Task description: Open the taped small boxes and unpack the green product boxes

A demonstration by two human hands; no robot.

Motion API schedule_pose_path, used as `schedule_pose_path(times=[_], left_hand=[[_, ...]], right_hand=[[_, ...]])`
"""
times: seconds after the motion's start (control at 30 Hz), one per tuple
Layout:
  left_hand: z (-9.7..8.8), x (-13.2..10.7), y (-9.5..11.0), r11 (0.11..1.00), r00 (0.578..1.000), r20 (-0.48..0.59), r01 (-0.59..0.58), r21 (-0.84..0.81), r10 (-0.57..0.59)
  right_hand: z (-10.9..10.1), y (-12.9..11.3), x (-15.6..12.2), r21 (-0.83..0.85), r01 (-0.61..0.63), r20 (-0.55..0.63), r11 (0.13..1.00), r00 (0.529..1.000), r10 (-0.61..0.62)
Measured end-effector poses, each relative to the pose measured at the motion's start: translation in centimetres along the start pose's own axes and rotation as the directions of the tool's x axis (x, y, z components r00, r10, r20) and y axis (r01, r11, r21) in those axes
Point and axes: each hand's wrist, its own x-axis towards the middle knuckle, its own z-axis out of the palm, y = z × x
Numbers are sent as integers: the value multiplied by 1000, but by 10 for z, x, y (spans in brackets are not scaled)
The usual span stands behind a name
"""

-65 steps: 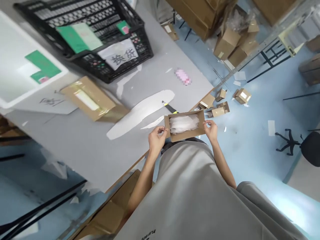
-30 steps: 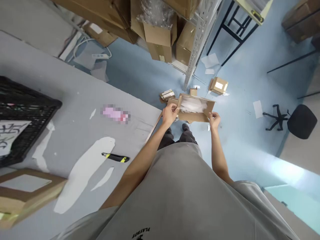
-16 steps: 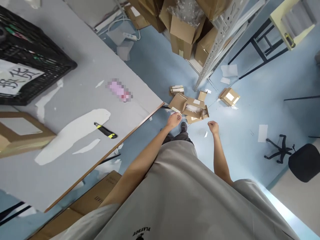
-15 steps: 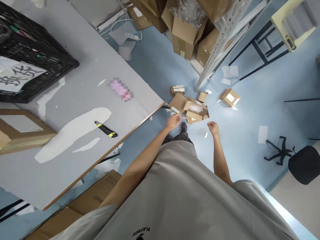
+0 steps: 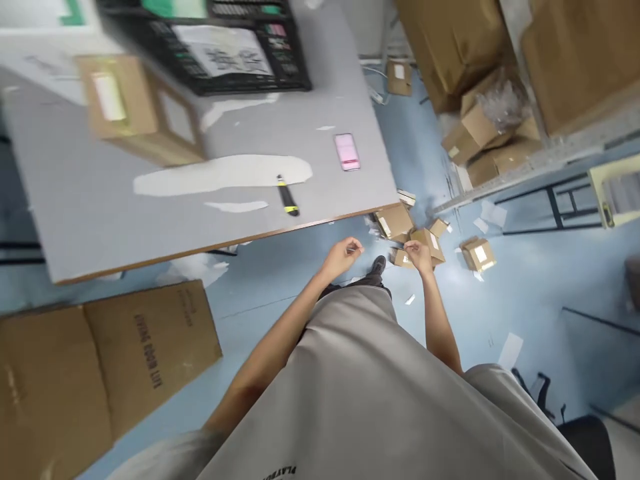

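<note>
My left hand (image 5: 343, 257) is in mid-air just off the table's front edge, its fingers loosely bent and apart, nothing visible in it. To its right, my right hand (image 5: 419, 256) hangs over the floor in front of small cardboard boxes, fingers slightly spread and no object showing. On the grey table (image 5: 340, 200) lies a black and yellow utility knife (image 5: 289, 198), partly over a long white paper strip (image 5: 210, 175). A phone with a pink screen (image 5: 347, 152) rests farther back, nearer the right edge. Neither hand touches these things.
A taped cardboard box (image 5: 135, 110) and a black plastic crate (image 5: 240, 57) with a paper sign stand on the table. Small opened boxes (image 5: 395, 222) and paper scraps litter the floor. A large carton (image 5: 155, 340) lies at left; a loaded metal shelf (image 5: 550, 160) stands at right.
My view has turned left, so the table now lies more squarely ahead and the large carton shows more. Both hands stay in the air; their fingers look looser, and they appear closer together.
</note>
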Motion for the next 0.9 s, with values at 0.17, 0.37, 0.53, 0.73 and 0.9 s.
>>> schedule_pose_path(times=[0.17,0.37,0.53,0.73,0.9], left_hand=[[-111,-96,-38,987,951,-299,-112,-111,74],[-217,-213,-81,931,727,-675,-147,-333,-126],[-272,-287,-110,896,532,-815,-212,-389,-229],[-330,-348,-149,863,314,-894,-294,-411,-319],[-394,-400,-188,857,174,-893,-256,-448,-415]], right_hand=[[119,-89,-33,13,251,205,968,947,-249],[280,-183,-115,49,484,486,873,752,-444],[383,-238,-198,101,584,723,806,514,-463],[497,-279,-266,156,641,880,752,255,-400],[607,-308,-313,169,666,940,727,113,-321]])
